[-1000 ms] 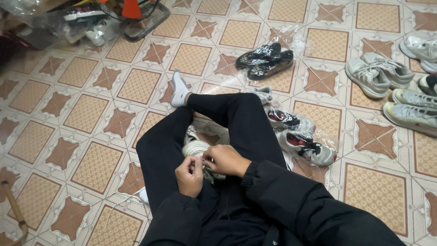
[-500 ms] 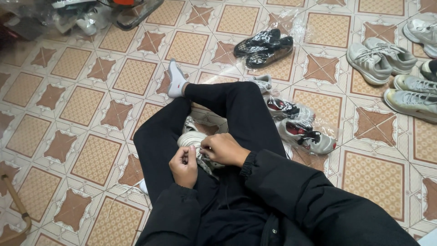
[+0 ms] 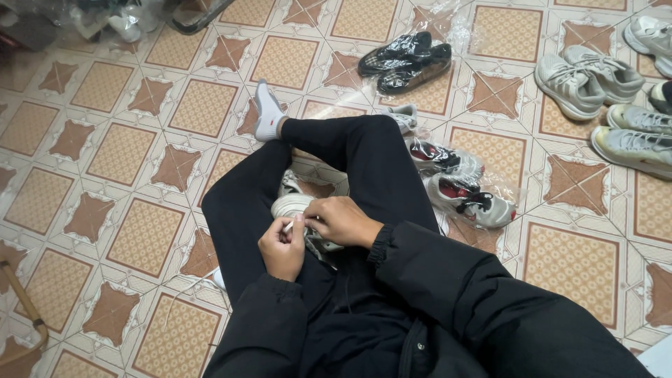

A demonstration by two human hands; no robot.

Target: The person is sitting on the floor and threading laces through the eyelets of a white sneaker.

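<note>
Fig.: Seated person, legs crossed on tiled floor [image 3: 126, 175], both hands on a pale sneaker [image 3: 294, 204] held in the lap.

Left hand [image 3: 282, 246] closed, fingers pinching a white lace [image 3: 288, 225] just above the shoe. Right hand [image 3: 343, 220] curled over the sneaker's top, gripping it; lace end partly hidden betw. the hands. White sock [image 3: 267, 112] at upper left of the legs. Bagged pair of grey/red sneakers [image 3: 458, 185] just right of the knee; black pair [image 3: 406, 59] further off; grey pairs [image 3: 588, 73] well apart at far right.
</note>
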